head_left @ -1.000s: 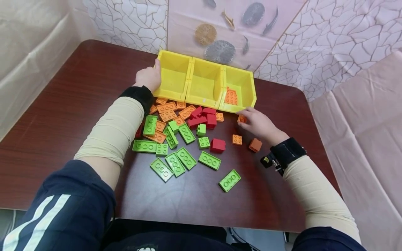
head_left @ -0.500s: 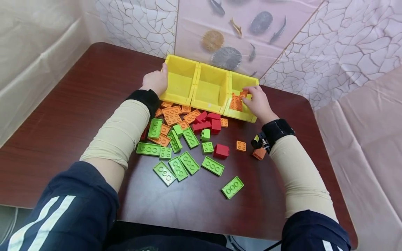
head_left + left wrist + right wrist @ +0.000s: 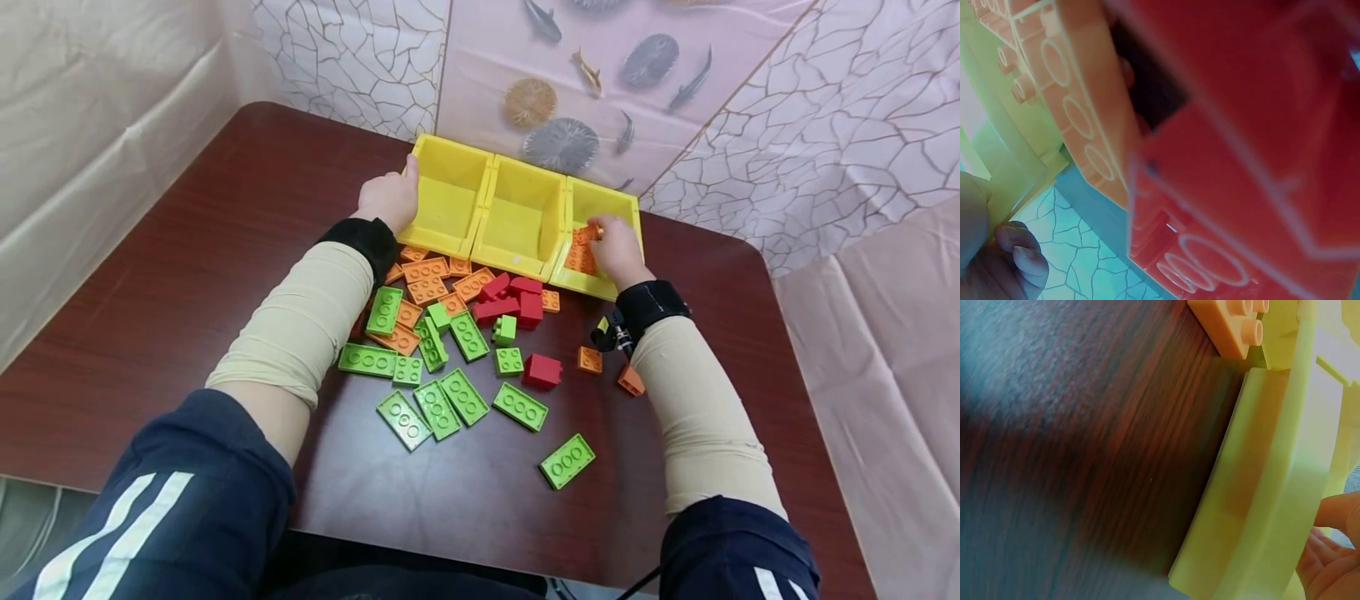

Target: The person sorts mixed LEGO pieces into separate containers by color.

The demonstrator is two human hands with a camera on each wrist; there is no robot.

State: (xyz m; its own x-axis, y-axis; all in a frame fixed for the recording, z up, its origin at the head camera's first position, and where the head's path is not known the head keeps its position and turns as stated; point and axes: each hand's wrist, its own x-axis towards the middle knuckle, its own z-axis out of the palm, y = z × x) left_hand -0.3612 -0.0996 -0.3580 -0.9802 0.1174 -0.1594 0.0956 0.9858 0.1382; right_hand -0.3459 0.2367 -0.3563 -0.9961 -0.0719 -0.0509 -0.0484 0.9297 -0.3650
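1. tray (image 3: pixel 521 218), yellow, is gripped at its left end by the left hand (image 3: pixel 388 198).
2. an orange brick (image 3: pixel 597 231) is pinched by the right hand (image 3: pixel 621 248) in the right compartment (image 3: pixel 602 198).
3. green bricks (image 3: pixel 463 397) and red bricks (image 3: pixel 542 372) are strewn on the table (image 3: pixel 187 250).

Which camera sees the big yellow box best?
The head view, because the yellow box shows all three compartments there. The left wrist view has only a bit of it, on the left side. The right wrist view shows part of its wall and rim, close up.
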